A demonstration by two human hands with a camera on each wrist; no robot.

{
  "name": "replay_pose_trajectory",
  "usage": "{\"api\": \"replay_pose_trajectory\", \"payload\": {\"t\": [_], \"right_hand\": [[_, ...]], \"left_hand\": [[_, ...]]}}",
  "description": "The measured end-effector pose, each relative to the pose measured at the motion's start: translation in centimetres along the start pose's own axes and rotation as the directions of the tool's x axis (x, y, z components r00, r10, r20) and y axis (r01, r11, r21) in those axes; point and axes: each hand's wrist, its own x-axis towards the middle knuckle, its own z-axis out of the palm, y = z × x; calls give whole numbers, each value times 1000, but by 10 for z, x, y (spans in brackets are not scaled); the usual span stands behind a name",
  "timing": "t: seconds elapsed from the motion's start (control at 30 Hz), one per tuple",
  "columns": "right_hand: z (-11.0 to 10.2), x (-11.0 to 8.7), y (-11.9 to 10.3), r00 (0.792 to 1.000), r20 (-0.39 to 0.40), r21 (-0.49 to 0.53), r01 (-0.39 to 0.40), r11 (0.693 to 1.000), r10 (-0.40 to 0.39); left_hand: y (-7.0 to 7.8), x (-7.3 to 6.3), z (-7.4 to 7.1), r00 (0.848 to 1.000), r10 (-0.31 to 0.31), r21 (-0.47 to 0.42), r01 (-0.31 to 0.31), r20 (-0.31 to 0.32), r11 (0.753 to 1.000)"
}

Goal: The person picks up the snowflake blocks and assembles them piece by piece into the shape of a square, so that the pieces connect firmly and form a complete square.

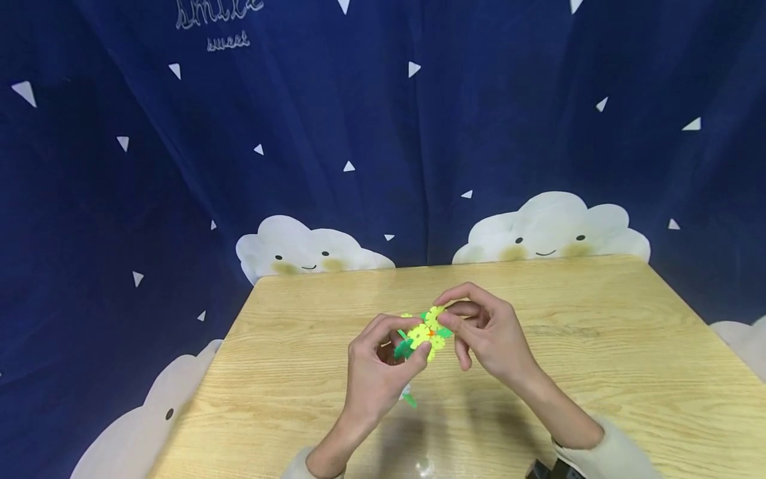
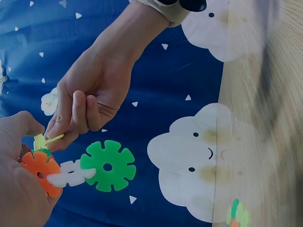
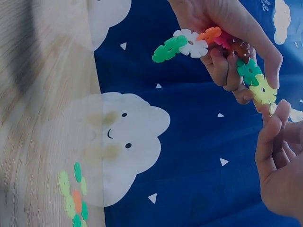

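My left hand [image 1: 378, 369] grips a chain of notched plastic discs above the table. In the right wrist view the chain runs from a green disc [image 3: 165, 52] through a white disc [image 3: 191, 45], an orange one, a pinkish-red one, a brown one and another green disc [image 3: 247, 71] to a yellow disc [image 3: 263, 85]. Thumb and fingertips of my right hand [image 1: 493, 336] pinch another yellow disc [image 1: 432, 317] at the chain's yellow end. Whether these two yellow discs are joined cannot be made out. Fingers cover part of the chain's middle.
A cluster of green, yellow and orange discs [image 3: 77, 201] lies on the wooden table [image 1: 269, 399], partly behind the hands in the head view. A dark blue curtain [image 1: 383, 120] with white triangles and smiling clouds hangs behind and beside the table.
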Motion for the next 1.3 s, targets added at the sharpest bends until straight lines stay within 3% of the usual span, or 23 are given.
{"api": "replay_pose_trajectory", "payload": {"t": [0.37, 0.9, 1.2, 1.3], "right_hand": [[6, -3, -1, 999, -35, -35, 20, 999, -21], [17, -6, -3, 993, -72, -171, 84, 982, -98], [24, -4, -2, 972, -72, -102, 218, 971, -226], [25, -4, -2, 971, -72, -111, 218, 970, -226]], "left_hand": [[1, 0, 1, 999, 34, -1, -34, 12, 999], [0, -1, 0, 1000, 16, 3, -16, 20, 1000], [2, -1, 1, 999, 21, -31, -21, 25, 999], [2, -1, 2, 1000, 22, -40, -22, 21, 999]]}}
